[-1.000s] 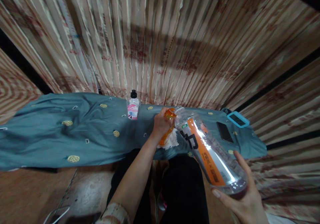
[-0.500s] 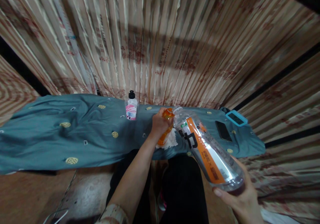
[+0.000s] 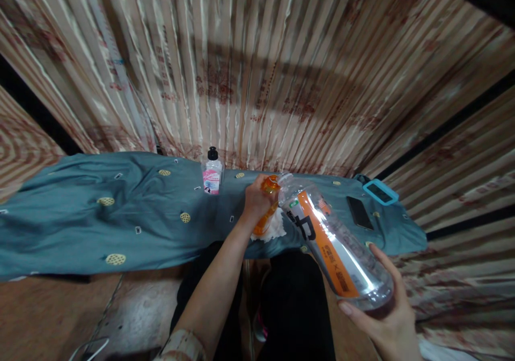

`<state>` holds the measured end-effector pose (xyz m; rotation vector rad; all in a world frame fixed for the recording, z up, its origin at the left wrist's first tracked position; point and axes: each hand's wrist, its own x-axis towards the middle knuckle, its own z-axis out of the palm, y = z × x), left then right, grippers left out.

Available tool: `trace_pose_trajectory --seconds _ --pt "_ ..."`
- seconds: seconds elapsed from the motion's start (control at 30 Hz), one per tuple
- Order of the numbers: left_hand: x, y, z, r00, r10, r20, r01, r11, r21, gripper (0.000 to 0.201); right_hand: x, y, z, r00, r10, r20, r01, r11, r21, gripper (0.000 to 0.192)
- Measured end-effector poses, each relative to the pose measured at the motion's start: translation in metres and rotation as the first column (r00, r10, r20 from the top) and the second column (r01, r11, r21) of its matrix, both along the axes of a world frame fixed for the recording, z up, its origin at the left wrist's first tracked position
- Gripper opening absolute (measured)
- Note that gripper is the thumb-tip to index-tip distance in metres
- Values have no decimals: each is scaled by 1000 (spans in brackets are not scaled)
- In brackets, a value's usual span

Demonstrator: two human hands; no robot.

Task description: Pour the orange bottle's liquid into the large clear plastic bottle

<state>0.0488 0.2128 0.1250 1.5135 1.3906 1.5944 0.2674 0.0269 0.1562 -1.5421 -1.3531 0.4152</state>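
My left hand [image 3: 256, 199] grips a small orange bottle [image 3: 268, 205] above a white cloth [image 3: 274, 227] on the blue-grey patterned sheet [image 3: 132, 216]. My right hand [image 3: 388, 318] holds the base of a large clear plastic bottle [image 3: 332, 237] with an orange label. That bottle is tilted, and its open mouth meets the top of the orange bottle. Little liquid shows in the large bottle.
A small clear bottle with a black cap and pink label [image 3: 212, 171] stands at the sheet's far edge. A black phone [image 3: 359, 212] and a blue-cased device [image 3: 380, 191] lie at the right end. Striped curtains [image 3: 257, 66] hang behind. My dark-trousered legs [image 3: 293, 302] are below.
The large bottle's base has shifted slightly in my right hand; both hands otherwise keep the same pose, mouths of the bottles still together.
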Motion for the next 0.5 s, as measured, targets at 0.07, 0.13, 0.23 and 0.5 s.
trace_pose_trajectory --seconds 0.07,0.13,0.23,0.5 --pt "0 0 0 1000 2 -1 -2 1000 7 21 -6 -2 1 998 -12 -68 12 1000 0 92" --pt "0 0 -1 1000 3 -5 -3 1000 7 20 -10 -4 1 993 -35 -116 34 999 -10 86" --pt "-1 1 -1 1000 0 -7 0 1000 -3 18 -10 -5 -1 994 -52 -99 53 999 1 85" --pt "-1 -1 2 1000 -3 8 3 1000 4 20 -6 -4 -9 999 -25 -35 27 997 73 84"
